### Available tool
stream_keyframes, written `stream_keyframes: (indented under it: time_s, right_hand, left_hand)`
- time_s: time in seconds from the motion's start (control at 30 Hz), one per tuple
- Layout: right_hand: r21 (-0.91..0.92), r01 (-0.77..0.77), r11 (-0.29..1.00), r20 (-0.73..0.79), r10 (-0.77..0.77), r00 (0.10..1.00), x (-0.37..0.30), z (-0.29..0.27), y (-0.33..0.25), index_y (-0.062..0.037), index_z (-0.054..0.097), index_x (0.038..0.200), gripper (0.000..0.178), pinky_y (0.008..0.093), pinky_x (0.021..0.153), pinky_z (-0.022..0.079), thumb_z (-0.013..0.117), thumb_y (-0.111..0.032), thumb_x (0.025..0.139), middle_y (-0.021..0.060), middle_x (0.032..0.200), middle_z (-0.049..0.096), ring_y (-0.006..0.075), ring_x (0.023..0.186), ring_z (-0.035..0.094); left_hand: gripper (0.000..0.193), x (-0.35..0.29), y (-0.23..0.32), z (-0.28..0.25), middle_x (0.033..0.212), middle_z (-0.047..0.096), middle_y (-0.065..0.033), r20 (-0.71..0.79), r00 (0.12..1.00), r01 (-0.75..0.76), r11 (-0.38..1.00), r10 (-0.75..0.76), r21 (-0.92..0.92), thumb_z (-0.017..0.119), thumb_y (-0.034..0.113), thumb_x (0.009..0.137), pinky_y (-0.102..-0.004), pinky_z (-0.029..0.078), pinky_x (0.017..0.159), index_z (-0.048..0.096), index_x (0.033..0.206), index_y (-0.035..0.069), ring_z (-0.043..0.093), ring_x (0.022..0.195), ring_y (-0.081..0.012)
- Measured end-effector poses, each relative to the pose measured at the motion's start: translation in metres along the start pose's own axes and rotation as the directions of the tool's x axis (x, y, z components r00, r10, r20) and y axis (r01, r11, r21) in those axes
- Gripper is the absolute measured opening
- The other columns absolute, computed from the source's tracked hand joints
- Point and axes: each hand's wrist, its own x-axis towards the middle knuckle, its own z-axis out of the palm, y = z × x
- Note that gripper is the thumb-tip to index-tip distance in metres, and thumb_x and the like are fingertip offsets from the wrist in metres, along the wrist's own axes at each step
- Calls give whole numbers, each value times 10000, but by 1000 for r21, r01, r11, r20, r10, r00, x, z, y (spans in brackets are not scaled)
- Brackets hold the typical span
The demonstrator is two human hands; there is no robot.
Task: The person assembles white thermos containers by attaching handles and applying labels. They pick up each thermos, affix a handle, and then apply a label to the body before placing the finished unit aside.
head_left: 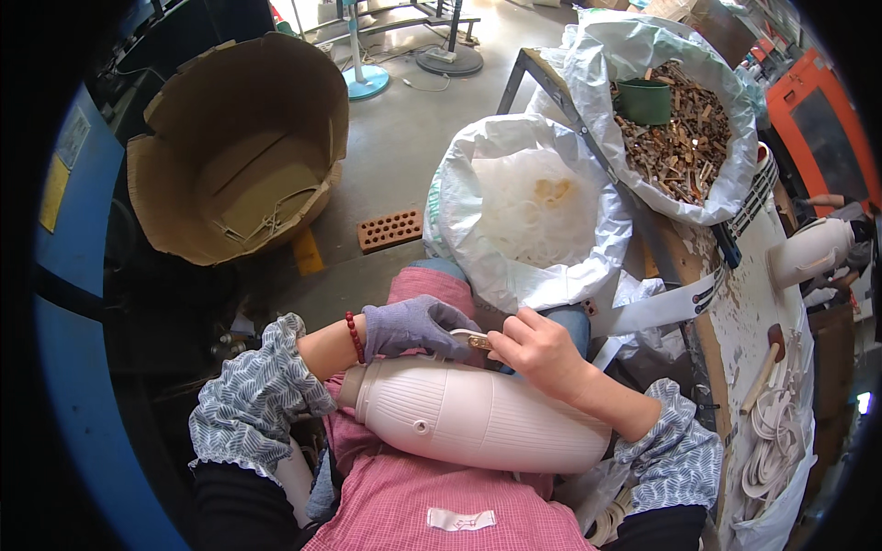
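A pale pinkish-white ribbed thermos body lies sideways across my lap, its narrow neck toward the left. My left hand, in a grey-purple glove, is closed above the neck end around a white plastic handle. From the right, my bare right hand pinches a small brass-coloured piece against the end of that handle. Its exact kind is too small to make out. A small round fitting shows on the thermos's near side. My forearms rest close to both ends of the body.
Ahead stands a white sack of translucent rings. Another sack, right, holds brown pieces and a green cup. A large cardboard box is at left, a perforated brick on the floor. The right bench bears a hammer and white straps.
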Motion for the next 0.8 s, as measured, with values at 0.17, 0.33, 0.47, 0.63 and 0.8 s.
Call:
stream_keyframes:
  time_s: [0.17, 0.33, 0.47, 0.63, 0.8]
  right_hand:
    - [-74, -54, 996, -45, 51, 998, -19, 7, -3, -63, 556, 774, 220, 306, 629, 484, 712, -177, 668, 49, 752, 487, 202, 746, 528]
    - [-63, -17, 998, -87, 12, 996, -20, 8, -3, -31, 599, 850, 255, 306, 639, 489, 715, -175, 674, 52, 762, 494, 205, 757, 528]
    - [23, -38, 999, -115, 41, 993, -24, 8, -2, -8, 617, 915, 299, 308, 642, 492, 726, -168, 687, 53, 769, 498, 207, 756, 526]
    - [38, -40, 998, -131, 44, 990, -24, 9, -3, -1, 618, 932, 311, 311, 638, 493, 726, -171, 696, 52, 776, 503, 207, 758, 524]
    - [-25, -52, 998, -79, 50, 996, -21, 9, -2, -15, 611, 900, 251, 311, 634, 482, 692, -171, 721, 54, 775, 502, 211, 763, 524]
  left_hand:
    - [417, 6, 1, 5, 997, 683, -18, 9, 1000, 17, 999, -18, 34, 764, 154, 803, -230, 489, 771, 657, 1184, 24, 587, 868, -70]
    - [458, 4, 3, 6, 996, 680, -25, -13, 999, 40, 998, -40, 52, 784, 191, 788, -236, 488, 759, 653, 1192, 18, 591, 856, -85]
    - [495, 5, 4, 6, 1016, 683, -43, 8, 999, 33, 999, -34, 31, 796, 216, 779, -241, 493, 793, 645, 1202, 8, 603, 884, -100]
    - [496, 9, 0, 3, 1019, 683, -46, 8, 999, 36, 999, -37, 28, 795, 218, 781, -238, 491, 800, 644, 1205, 9, 603, 897, -100]
    - [461, 11, 7, 2, 978, 675, -28, 24, 999, 34, 998, -35, 55, 774, 212, 806, -241, 487, 761, 645, 1200, 9, 592, 859, -93]
